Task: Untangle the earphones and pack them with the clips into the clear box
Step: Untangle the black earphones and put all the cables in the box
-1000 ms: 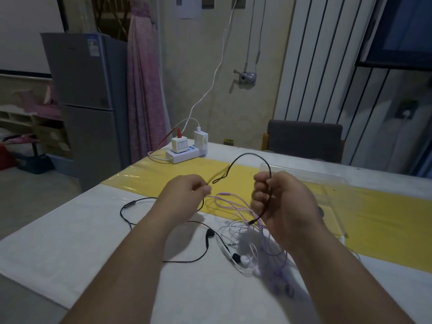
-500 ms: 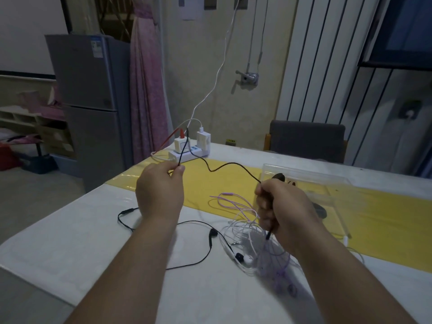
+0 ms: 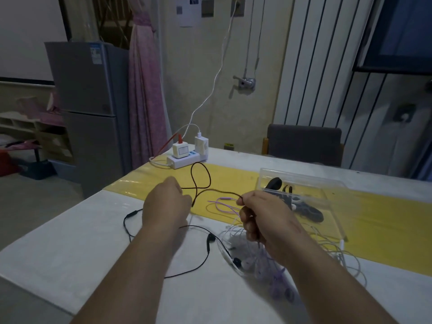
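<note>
My left hand (image 3: pixel 163 206) and my right hand (image 3: pixel 264 216) both pinch the cable of the black earphones (image 3: pixel 200 181), which forms a raised loop between them. The rest of that black cable trails down to the table, with an earbud (image 3: pixel 210 239) lying below my left wrist. A tangle of white earphones (image 3: pixel 236 239) and purple earphones (image 3: pixel 224 203) lies under my right hand. The clear box (image 3: pixel 304 181) stands just right of my right hand, holding dark clips (image 3: pixel 274 183).
A white power strip (image 3: pixel 184 159) with chargers plugged in sits at the table's far left corner. A yellow runner (image 3: pixel 385 225) crosses the white table. A chair back (image 3: pixel 304 143) stands behind the table, a grey fridge (image 3: pixel 91 108) to the left.
My left hand has come down and toward the right hand. The black cable, stretched out half a second ago, now curls into a loop between the hands.
</note>
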